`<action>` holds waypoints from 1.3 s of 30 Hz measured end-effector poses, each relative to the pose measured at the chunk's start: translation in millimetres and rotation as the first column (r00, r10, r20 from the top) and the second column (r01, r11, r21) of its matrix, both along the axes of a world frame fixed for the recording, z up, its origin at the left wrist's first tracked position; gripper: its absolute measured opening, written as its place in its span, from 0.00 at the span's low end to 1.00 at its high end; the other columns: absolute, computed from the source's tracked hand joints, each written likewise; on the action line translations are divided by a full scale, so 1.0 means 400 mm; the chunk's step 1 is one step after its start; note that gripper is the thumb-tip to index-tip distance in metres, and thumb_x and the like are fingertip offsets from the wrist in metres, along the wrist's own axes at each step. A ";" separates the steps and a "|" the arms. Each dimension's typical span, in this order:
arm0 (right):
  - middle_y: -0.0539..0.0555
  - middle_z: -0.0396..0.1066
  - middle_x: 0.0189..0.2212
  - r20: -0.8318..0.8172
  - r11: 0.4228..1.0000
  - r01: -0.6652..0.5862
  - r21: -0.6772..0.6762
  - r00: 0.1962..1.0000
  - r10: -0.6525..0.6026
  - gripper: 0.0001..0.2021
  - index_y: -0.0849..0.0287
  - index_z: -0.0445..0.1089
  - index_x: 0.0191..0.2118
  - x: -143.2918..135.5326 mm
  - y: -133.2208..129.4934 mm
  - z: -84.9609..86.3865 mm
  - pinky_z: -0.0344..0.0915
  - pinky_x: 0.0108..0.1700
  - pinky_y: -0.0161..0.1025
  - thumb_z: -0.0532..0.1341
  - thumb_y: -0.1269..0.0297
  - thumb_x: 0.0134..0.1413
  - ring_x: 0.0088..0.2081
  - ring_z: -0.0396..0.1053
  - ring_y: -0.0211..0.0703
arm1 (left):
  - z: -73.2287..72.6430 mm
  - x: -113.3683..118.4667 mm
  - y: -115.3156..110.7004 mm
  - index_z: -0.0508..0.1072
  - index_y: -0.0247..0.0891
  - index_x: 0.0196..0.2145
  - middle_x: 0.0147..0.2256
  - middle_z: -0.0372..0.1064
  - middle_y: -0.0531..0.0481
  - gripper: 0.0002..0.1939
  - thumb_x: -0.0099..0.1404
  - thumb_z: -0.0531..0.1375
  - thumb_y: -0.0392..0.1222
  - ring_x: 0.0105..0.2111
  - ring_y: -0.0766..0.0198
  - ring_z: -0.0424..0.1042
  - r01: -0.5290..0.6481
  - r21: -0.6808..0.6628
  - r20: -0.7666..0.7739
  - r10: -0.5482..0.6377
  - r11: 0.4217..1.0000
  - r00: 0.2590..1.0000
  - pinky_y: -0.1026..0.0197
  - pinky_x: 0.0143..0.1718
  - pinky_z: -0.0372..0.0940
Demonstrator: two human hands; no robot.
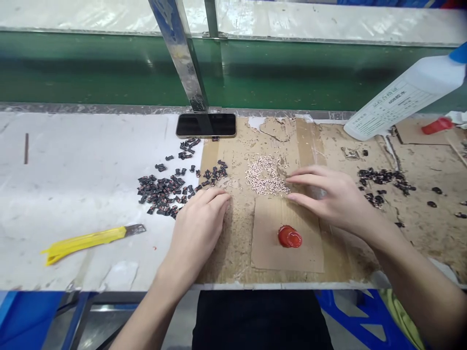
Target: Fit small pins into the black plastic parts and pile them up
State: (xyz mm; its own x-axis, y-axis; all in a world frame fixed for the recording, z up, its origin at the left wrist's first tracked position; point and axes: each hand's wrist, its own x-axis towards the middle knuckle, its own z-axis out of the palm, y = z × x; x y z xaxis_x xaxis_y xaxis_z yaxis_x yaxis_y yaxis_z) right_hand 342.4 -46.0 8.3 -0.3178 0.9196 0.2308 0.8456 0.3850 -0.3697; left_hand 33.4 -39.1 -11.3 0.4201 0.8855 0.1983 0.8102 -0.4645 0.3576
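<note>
left hand (202,219) beside black pieces (159,190) | right hand (333,198) at pale grains (269,185)

"合格证" and "608胶水" on the white bottle (405,97)

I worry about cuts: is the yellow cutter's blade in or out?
Out: on the yellow cutter, a dark grey blade juts from the end nearer the left hand.

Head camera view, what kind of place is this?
Likely a workbench in a workshop or factory, judging by the scattered small black parts, the heap of tiny pale pieces and the yellow utility knife.
</note>
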 end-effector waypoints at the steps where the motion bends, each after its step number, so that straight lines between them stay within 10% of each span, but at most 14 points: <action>1: 0.58 0.81 0.51 -0.011 0.999 -0.012 -0.045 1.000 0.011 0.12 0.53 0.82 0.50 -0.013 0.016 -0.002 0.77 0.53 0.51 0.68 0.55 0.65 0.50 0.80 0.53 | 0.003 0.000 -0.001 0.83 0.40 0.45 0.50 0.82 0.42 0.14 0.76 0.56 0.33 0.48 0.47 0.81 -0.013 -0.001 0.011 0.013 1.000 1.000 0.49 0.48 0.76; 7: 0.60 0.82 0.48 -0.036 0.992 -0.035 -0.125 0.999 0.031 0.13 0.54 0.82 0.50 -0.020 0.049 -0.027 0.77 0.49 0.53 0.67 0.57 0.65 0.44 0.80 0.53 | 0.033 -0.003 -0.015 0.81 0.39 0.46 0.48 0.81 0.45 0.10 0.76 0.59 0.35 0.46 0.55 0.81 -0.105 -0.071 0.273 0.120 0.992 0.954 0.55 0.50 0.75; 16: 0.54 0.85 0.39 -0.121 0.993 -0.021 -0.115 0.993 0.007 0.10 0.53 0.85 0.40 -0.058 0.058 -0.021 0.77 0.45 0.49 0.64 0.65 0.67 0.38 0.82 0.49 | 0.045 0.026 -0.061 0.83 0.43 0.45 0.37 0.83 0.51 0.06 0.75 0.65 0.43 0.36 0.64 0.82 -0.056 -0.503 0.683 0.437 0.862 0.585 0.65 0.42 0.76; 22: 0.51 0.86 0.38 -0.251 0.990 0.085 -0.109 0.962 -0.110 0.06 0.50 0.85 0.39 -0.058 0.051 -0.017 0.80 0.46 0.50 0.69 0.63 0.63 0.38 0.83 0.49 | 0.063 0.062 -0.065 0.84 0.40 0.41 0.36 0.84 0.50 0.04 0.70 0.69 0.40 0.36 0.64 0.82 0.016 -0.583 0.722 0.509 0.813 0.469 0.66 0.39 0.77; 31: 0.52 0.85 0.30 -0.574 0.941 0.209 -0.265 0.750 -0.328 0.05 0.51 0.84 0.35 -0.051 0.035 -0.001 0.82 0.34 0.42 0.77 0.59 0.53 0.29 0.82 0.45 | 0.076 0.129 -0.084 0.84 0.41 0.41 0.30 0.80 0.54 0.05 0.71 0.66 0.35 0.26 0.67 0.79 0.091 -0.508 0.786 0.418 0.856 0.454 0.67 0.31 0.76; 39: 0.48 0.81 0.23 -0.778 0.892 -0.008 -0.452 0.492 -0.390 0.14 0.50 0.83 0.36 -0.061 -0.069 0.025 0.77 0.25 0.32 0.78 0.48 0.50 0.21 0.77 0.37 | 0.106 0.197 -0.090 0.84 0.34 0.42 0.39 0.84 0.47 0.04 0.70 0.68 0.31 0.34 0.68 0.82 0.127 -0.199 0.811 0.090 0.972 0.577 0.70 0.40 0.76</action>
State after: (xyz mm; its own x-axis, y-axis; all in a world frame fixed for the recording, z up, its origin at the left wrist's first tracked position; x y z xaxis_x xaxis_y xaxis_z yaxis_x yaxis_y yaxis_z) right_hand 317.9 -73.4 18.3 0.0371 0.9970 -0.0675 0.0917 -0.0707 -0.9933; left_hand 112.1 -75.0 31.0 0.1952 0.9418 0.2738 0.1203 -0.3000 0.9463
